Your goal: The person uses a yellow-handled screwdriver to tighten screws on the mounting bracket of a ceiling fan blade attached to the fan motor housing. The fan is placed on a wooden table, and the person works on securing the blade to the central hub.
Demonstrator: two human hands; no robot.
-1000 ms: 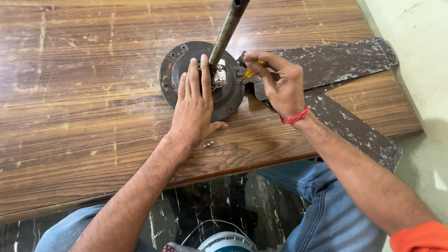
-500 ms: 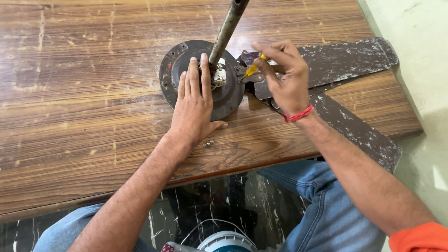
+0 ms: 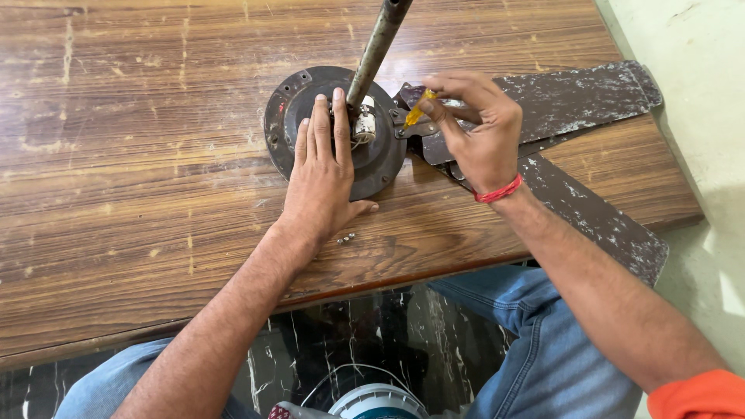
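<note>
The left hand (image 3: pixel 324 174) is lying flat, grip wide, hiding part of the fan motor (image 3: pixel 335 128) on the worktop (image 3: pixel 140 155). The right hand (image 3: pixel 479 128) is pinching a yellow screwdriver (image 3: pixel 419 109), tip hidden. Two blades (image 3: pixel 574 147) are showing; small screws (image 3: pixel 346 239) are too tiny to count.

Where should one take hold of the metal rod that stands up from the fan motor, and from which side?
Probably grip the metal rod on its bare middle, above the motor, coming from the far side. It rises free and tilted there, while the left hand lies flat on the near side and the right hand with the yellow screwdriver fills the right.
</note>
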